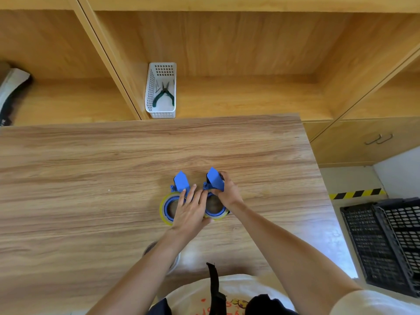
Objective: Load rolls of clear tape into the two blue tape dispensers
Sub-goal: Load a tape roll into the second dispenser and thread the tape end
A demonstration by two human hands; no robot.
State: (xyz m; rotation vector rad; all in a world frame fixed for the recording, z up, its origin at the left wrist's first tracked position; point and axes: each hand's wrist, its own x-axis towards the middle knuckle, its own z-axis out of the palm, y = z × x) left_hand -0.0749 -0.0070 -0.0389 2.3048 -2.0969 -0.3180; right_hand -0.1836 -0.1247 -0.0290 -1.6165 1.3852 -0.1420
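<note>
Two blue tape dispensers lie side by side on the wooden table [91, 178], each with a roll of clear, yellowish tape around its hub. The left dispenser [180, 181] carries the left roll [164, 209]. The right dispenser [214, 178] carries the right roll [218, 215]. My left hand [191, 210] lies flat with straight fingers across the gap between the two rolls, touching both. My right hand [227, 189] grips the right dispenser's blue flap from the right side, fingers curled round it.
A white perforated basket [151, 92] holding green-handled pliers [164, 93] stands in the shelf behind the table. Black plastic crates [386, 242] sit on the floor at the right. A round object [152, 248] lies half hidden under my left forearm.
</note>
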